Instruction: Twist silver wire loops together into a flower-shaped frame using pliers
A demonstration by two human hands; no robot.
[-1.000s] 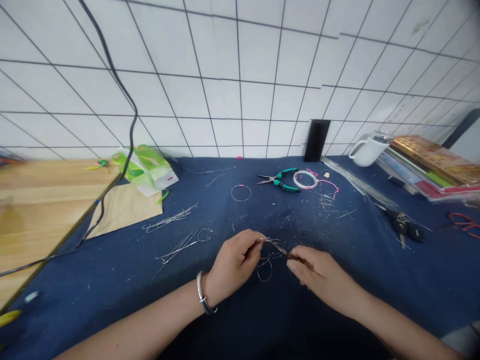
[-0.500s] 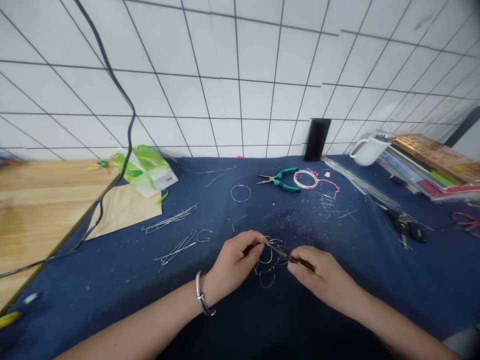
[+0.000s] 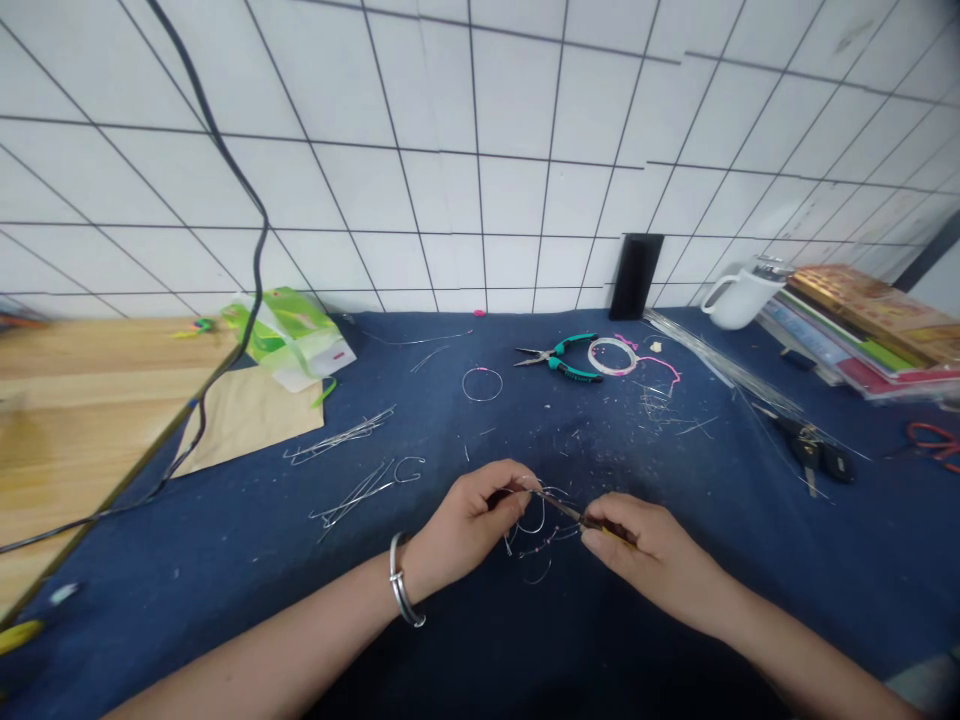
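Pinched between the thumb and fingers of my left hand (image 3: pixel 476 515) is a thin, looped wire (image 3: pixel 542 517) with small pink beads on it. Its loops hang below and to the right of the fingertips. My right hand (image 3: pixel 660 560) is closed around a pair of pliers (image 3: pixel 561 504) with long slim jaws and a dark and yellow handle. The jaw tips reach the wire right at my left fingertips. Whether they grip it is too small to tell. A separate wire ring (image 3: pixel 482 385) with a pink part lies farther back on the blue cloth.
Green-handled pliers (image 3: pixel 574 358), a white ring-shaped spool (image 3: pixel 613 357) and wire scraps (image 3: pixel 656 405) lie beyond my hands. Bent wires (image 3: pixel 356 500) are to the left. Scissors (image 3: pixel 810 455), a bundle of straight wires (image 3: pixel 712 355), a white mug (image 3: pixel 739 298) and books (image 3: pixel 885 320) stand right.
My right hand and the pliers have shifted slightly to the right. The hanging beaded loops have swung a little. My left hand keeps its pinch in nearly the same place.
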